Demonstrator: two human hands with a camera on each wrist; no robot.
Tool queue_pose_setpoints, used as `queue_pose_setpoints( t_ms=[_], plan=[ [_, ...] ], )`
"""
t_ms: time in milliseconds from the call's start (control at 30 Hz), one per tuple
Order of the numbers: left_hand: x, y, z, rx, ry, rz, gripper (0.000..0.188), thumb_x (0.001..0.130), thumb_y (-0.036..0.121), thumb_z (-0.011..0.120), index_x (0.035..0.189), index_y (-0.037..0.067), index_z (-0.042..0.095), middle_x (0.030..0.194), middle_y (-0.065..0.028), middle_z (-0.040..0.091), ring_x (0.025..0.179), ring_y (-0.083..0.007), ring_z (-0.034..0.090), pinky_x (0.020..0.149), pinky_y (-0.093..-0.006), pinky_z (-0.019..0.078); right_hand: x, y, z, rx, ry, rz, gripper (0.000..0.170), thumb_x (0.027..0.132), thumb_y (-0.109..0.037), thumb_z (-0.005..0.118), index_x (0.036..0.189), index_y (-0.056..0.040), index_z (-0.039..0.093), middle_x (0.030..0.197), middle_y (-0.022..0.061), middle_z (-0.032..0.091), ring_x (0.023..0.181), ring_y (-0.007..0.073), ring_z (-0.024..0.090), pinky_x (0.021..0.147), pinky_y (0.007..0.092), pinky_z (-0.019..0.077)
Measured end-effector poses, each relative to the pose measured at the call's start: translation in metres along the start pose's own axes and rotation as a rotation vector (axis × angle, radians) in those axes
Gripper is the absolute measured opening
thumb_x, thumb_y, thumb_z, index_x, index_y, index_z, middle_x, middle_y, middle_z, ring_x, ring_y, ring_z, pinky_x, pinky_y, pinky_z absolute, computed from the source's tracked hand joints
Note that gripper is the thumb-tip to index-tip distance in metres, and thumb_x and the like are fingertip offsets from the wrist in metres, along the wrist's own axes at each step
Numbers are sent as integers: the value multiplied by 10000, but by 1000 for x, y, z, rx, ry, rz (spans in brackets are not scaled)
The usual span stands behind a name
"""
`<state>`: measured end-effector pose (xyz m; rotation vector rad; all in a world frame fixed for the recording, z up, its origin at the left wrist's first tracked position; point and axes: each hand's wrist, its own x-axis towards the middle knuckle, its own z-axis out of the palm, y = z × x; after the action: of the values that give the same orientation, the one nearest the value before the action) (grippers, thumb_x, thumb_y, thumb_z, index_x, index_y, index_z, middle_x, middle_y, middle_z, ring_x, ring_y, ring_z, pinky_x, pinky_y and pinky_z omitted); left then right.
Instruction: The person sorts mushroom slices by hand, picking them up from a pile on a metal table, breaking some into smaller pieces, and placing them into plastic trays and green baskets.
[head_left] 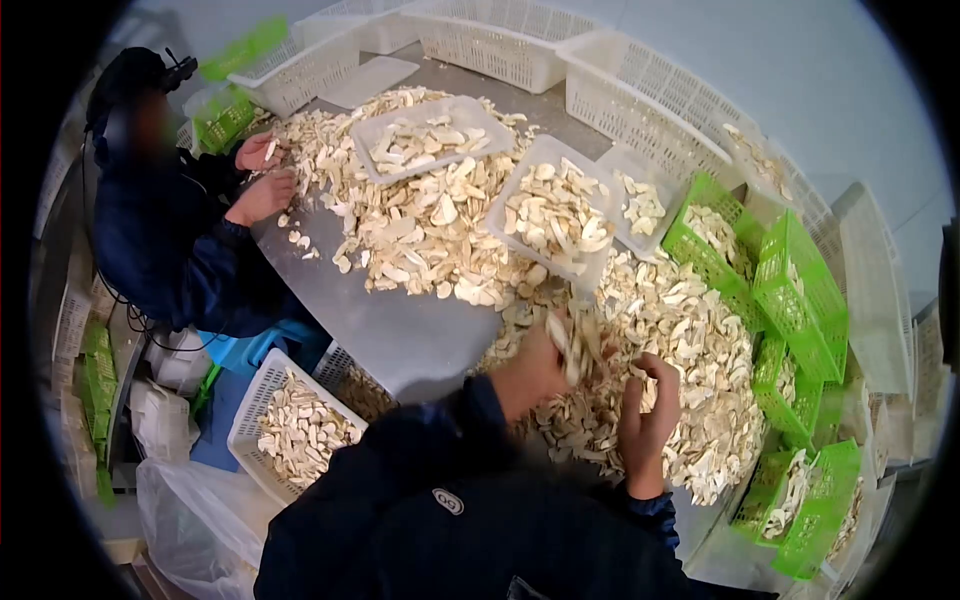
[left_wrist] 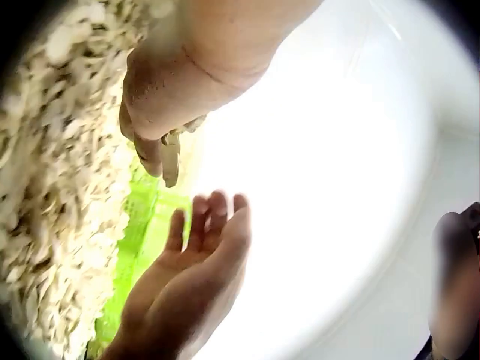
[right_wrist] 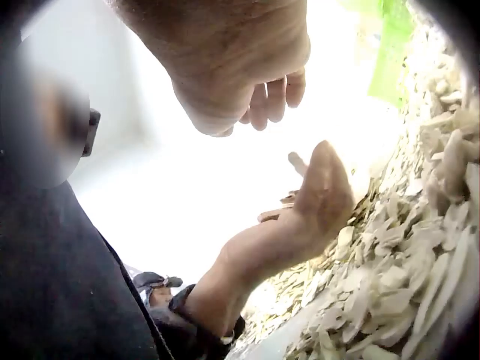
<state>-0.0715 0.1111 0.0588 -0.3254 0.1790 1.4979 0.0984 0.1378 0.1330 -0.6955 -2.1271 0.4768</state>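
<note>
A broad heap of pale dried slices (head_left: 690, 370), which look like sliced mushroom, covers the metal table (head_left: 400, 340). Over its near part, my left hand (head_left: 535, 370) grips several slices (head_left: 575, 345), which stick out past the fingers and are blurred in the head view. One slice (left_wrist: 171, 159) juts below that hand in the left wrist view. Beside it on the right, my right hand (head_left: 650, 415) holds nothing, its fingers apart and slightly bent. In the right wrist view, the right hand (right_wrist: 240, 75) hangs above the left hand (right_wrist: 315, 199).
Clear plastic trays (head_left: 510, 215) of slices sit on the heap. Green baskets (head_left: 800, 290) line the right side, and white crates (head_left: 640, 100) stand at the back. Another person (head_left: 170, 220) works at the left. A white basket (head_left: 245, 430) of slices stands below the table edge.
</note>
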Motion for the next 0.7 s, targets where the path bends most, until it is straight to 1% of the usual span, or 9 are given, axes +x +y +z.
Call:
queue_pose_setpoints(
  t_ms=[67,133,200,233,333,400,500,600,700],
  plan=[
    [32,40,25,93,-446,1,579,1003,501,311,1285,30,496,1151,-203,599,1043,-375,607,950,-578,475,-14,12,-7,-71,50,128,258,870,8,616,1127,4,594,997,142,630,920,274,607,849,355,481],
    [35,56,86,132,-98,294,674,989,540,327,1382,-3,397,1255,-252,513,1115,-361,552,1041,-559,416,-29,24,-20,-50,98,223,248,903,-30,609,1147,5,593,999,127,635,904,250,600,848,348,478],
    [31,67,95,-42,51,256,724,985,540,362,1430,-30,311,1310,-284,442,1171,-363,501,1108,-553,346,-45,35,-35,-72,156,347,226,931,-61,596,1145,11,610,993,103,648,893,204,588,845,329,471],
    [15,51,110,-44,222,304,693,1014,537,330,1437,-11,292,1404,-291,415,1289,-365,465,1112,-527,364,-54,45,-44,-65,188,404,215,935,-66,597,1133,15,618,970,92,654,869,181,588,826,313,475],
    [-3,38,53,441,76,99,610,1032,468,353,1420,-3,343,1367,-245,482,1261,-322,509,1051,-460,441,-84,66,-70,-36,212,560,194,945,-84,603,1100,27,636,902,57,662,764,111,577,736,259,483],
    [-32,39,26,839,21,-164,535,1038,437,368,1356,16,456,1270,-202,585,1123,-277,622,894,-385,538,-105,74,-87,163,47,718,179,950,-67,598,1099,21,644,851,32,647,699,81,576,653,225,472],
    [-87,60,4,1349,-94,-546,457,1030,401,423,1220,30,612,1164,-141,670,935,-241,700,722,-327,572,-107,49,-104,512,-421,1040,204,938,-66,621,1124,15,640,802,11,647,682,84,576,633,235,477],
    [-105,55,-14,1607,-47,-889,400,1023,347,475,1184,25,648,1126,-112,689,900,-207,709,707,-302,571,-116,50,-97,323,-1022,701,244,936,-129,629,1146,-7,638,829,64,693,686,121,654,638,267,513],
    [-99,40,-27,1728,-68,-991,368,1010,325,523,1161,18,657,1063,-93,708,867,-184,713,712,-284,566,-97,45,-70,380,-1017,832,224,954,-169,604,1067,17,655,763,76,679,620,116,647,587,244,504]
  ],
)
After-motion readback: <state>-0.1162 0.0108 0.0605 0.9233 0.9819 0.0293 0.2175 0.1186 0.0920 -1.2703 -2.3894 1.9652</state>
